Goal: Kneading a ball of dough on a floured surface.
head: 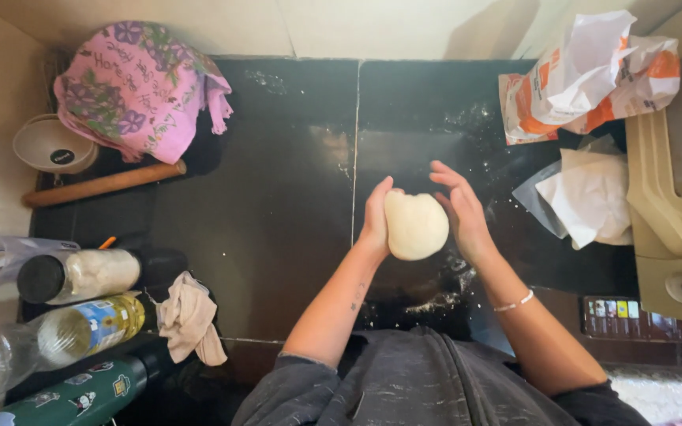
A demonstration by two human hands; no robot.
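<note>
Left hand [374, 217]: fingers [380, 192] pressed together, flat against dough ball [415, 226]. Dough sits between both palms, above dark counter [278, 197]. Right hand [461, 213]: fingers [445, 172] slightly spread, cupping dough's far side. Flour bag [586, 75] well beyond right fingertips.

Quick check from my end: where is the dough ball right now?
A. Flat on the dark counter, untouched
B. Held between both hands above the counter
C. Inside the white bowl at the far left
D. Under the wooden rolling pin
B: the pale dough ball sits cupped between the left hand and the right hand, over the dark counter; the rolling pin lies apart at the left.
</note>
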